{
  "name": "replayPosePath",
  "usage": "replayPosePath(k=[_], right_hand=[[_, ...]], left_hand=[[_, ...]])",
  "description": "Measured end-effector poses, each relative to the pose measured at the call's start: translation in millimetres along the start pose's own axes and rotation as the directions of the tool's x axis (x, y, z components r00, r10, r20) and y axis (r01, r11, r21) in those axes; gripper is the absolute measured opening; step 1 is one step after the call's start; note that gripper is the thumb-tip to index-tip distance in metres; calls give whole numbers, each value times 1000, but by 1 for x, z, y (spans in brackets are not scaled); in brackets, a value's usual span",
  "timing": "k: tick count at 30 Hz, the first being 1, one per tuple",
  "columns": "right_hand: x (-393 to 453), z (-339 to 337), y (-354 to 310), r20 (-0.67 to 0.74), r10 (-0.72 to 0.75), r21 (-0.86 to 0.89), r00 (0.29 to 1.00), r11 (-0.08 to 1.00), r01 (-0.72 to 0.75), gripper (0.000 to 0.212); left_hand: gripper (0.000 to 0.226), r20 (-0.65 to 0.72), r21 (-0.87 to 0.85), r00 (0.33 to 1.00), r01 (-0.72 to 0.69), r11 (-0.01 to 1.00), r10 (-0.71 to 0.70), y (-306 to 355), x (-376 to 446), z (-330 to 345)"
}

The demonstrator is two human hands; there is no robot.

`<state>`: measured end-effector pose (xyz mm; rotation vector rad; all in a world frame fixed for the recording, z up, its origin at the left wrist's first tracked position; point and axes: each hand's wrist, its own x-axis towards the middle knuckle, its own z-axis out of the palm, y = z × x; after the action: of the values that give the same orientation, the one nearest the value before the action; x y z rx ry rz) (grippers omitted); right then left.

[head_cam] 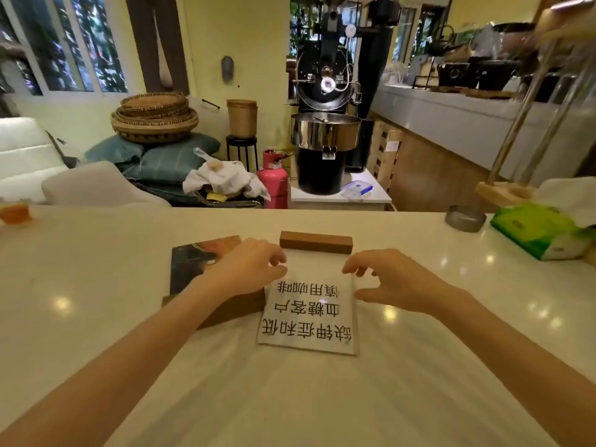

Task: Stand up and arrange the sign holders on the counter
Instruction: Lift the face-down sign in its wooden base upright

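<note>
**Both signs still flat as hands close in**

Fingers (276, 260) of the left hand (248, 269) curl loosely at the left edge of the white sign holder (308, 312), gripping nothing, while the right hand (392, 285) hovers over its right edge, thumb and forefinger spread wide and just as empty. The pose reads as a two-sided pinch in the making: one hand to each long edge, so the clear panel can be tipped up onto its wooden base (316, 241) without twisting.

That sign lies face up on the pale table (96, 285), its printed Chinese characters upside down to the person, base at the far end. From this, it probably faces customers on the other side once raised.

Just beside it on the left lies a second sign holder (190, 266), dark-printed and also flat, its own wooden block (237, 309) at the near end, partly under the left forearm. The two touch or nearly touch along one side; I cannot tell which.

Off to the right sit a green tissue pack (538, 229) and a small metal ashtray (465, 218), well apart from the work. A small amber glass (14, 213) stands at the far left edge.

Neither sign is upright yet, so the task looks barely begun.
</note>
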<state>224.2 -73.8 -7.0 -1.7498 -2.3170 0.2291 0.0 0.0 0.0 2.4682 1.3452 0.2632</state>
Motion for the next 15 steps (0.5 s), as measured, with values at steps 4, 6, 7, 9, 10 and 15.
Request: replayPosePath(k=[4, 6, 7, 9, 10, 15], right_hand=[[-4, 15, 1, -37, -22, -67, 999, 998, 20, 41], [-4, 22, 4, -71, -66, -90, 995, 994, 60, 40], [-4, 24, 7, -76, -86, -115, 993, 990, 77, 40], [-4, 28, 11, -96, -138, -169, 986, 978, 121, 39], [-3, 31, 12, -107, -181, -201, 978, 967, 157, 38], [1, 45, 24, -154, -295, -339, 943, 912, 230, 24]], left_hand=[[38, 37, 59, 997, 63, 996, -66, -1, 1, 10], [40, 38, 90, 994, 98, 991, -101, -2, 3, 15], [42, 35, 102, 993, 110, 989, -114, -3, 4, 15], [43, 32, 117, 993, 113, 987, -118, -4, 6, 15], [44, 45, 112, 992, 113, 987, -119, -3, 6, 15], [35, 80, -2, 986, 144, 990, -143, 1, 10, 16]])
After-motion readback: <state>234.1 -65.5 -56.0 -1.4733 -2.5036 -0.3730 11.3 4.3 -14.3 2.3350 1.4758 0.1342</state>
